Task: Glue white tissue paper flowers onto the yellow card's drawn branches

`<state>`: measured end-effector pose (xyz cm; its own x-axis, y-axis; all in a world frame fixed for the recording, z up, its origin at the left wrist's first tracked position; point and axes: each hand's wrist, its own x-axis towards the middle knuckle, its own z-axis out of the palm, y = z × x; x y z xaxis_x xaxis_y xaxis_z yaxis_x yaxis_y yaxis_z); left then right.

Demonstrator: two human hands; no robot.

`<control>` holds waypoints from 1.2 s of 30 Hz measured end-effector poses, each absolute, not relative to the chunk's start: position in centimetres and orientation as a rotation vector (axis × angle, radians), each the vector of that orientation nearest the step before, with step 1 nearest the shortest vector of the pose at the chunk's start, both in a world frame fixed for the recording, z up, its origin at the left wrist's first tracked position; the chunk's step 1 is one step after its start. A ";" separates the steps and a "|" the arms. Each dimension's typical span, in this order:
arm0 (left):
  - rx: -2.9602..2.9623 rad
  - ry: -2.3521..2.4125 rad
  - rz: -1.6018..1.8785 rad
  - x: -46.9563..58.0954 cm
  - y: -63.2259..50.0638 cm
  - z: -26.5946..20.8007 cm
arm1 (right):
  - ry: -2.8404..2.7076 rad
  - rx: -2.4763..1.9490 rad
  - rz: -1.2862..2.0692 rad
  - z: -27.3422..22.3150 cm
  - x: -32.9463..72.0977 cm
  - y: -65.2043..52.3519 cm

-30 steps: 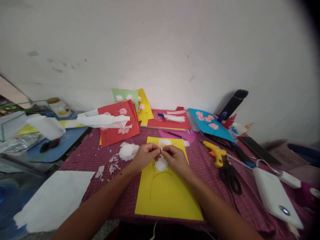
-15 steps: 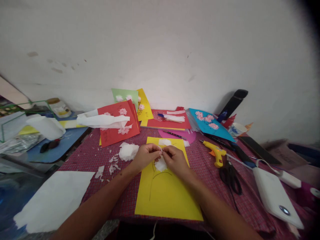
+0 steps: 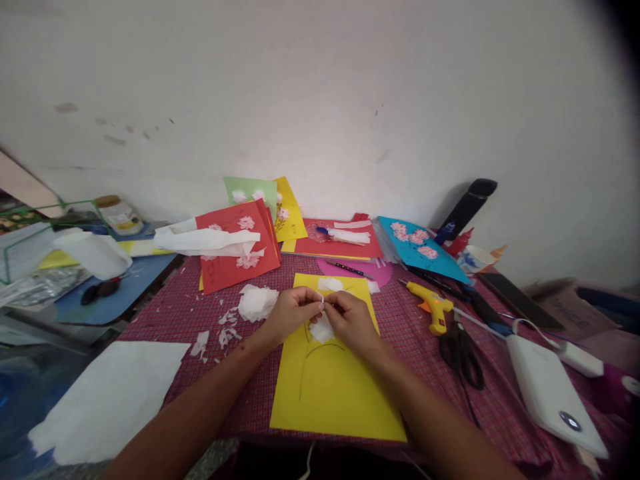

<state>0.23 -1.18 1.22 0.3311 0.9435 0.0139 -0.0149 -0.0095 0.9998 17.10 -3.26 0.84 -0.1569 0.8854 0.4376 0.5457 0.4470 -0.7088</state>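
Over a yellow sheet of paper (image 3: 340,400) with curved pencil-like lines, my left hand (image 3: 295,310) and my right hand (image 3: 350,317) meet fingertip to fingertip. Both are closed in a pinch on a small white piece of tissue paper (image 3: 323,300), mostly covered by the fingers. Beneath them on the yellow sheet lies a white tissue piece (image 3: 323,329), and another white patch (image 3: 330,284) sits near the sheet's top edge. Left of my left hand is a crumpled tissue pile (image 3: 257,303) with torn scraps (image 3: 229,330) beside it.
To the right lie a yellow glue gun (image 3: 433,307), black scissors (image 3: 463,357) and a white power bank (image 3: 555,393). Red cards (image 3: 240,273) with tissue flowers and a blue card (image 3: 425,250) stand near the wall. A white paper sheet (image 3: 110,400) covers the left front.
Hardly anything differs. Both hands stay pinched together in the same place, with at most a slight shift of the fingertips on the tissue piece.
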 end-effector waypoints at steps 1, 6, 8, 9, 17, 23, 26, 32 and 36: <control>1.352 0.947 0.971 0.2 -1.2 1.2 | -1.837 -1.219 0.488 0.8 17.1 -3.3; 1.387 0.990 0.967 0.3 -1.1 1.0 | -1.822 -1.238 0.510 0.8 17.0 -3.3; 1.397 1.000 0.971 0.3 -1.1 1.0 | -1.810 -1.241 0.541 0.9 17.0 -3.3; 1.400 0.999 0.973 0.3 -1.1 0.9 | -1.805 -1.241 0.551 0.9 17.0 -3.3; 1.377 0.937 0.970 0.0 -0.9 0.5 | -1.843 -1.222 0.477 0.9 17.1 -3.4; 1.402 0.961 0.951 0.0 -1.0 0.5 | -1.866 -1.209 0.436 0.9 17.0 -3.4; 1.397 0.964 0.950 0.0 -1.0 0.6 | -1.821 -1.217 0.498 0.8 16.9 -3.3; 1.352 0.949 0.968 0.2 -1.2 0.9 | -1.593 -1.249 0.838 0.7 16.8 -2.9; 1.341 0.944 0.980 0.2 -1.3 1.2 | -1.492 -1.238 0.995 0.8 17.0 -2.7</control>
<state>0.21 -1.29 1.20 0.3234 0.9462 0.0140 -0.0215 -0.0074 0.9997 16.98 -2.67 0.82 -0.0638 0.9860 0.1543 0.2366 0.1651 -0.9575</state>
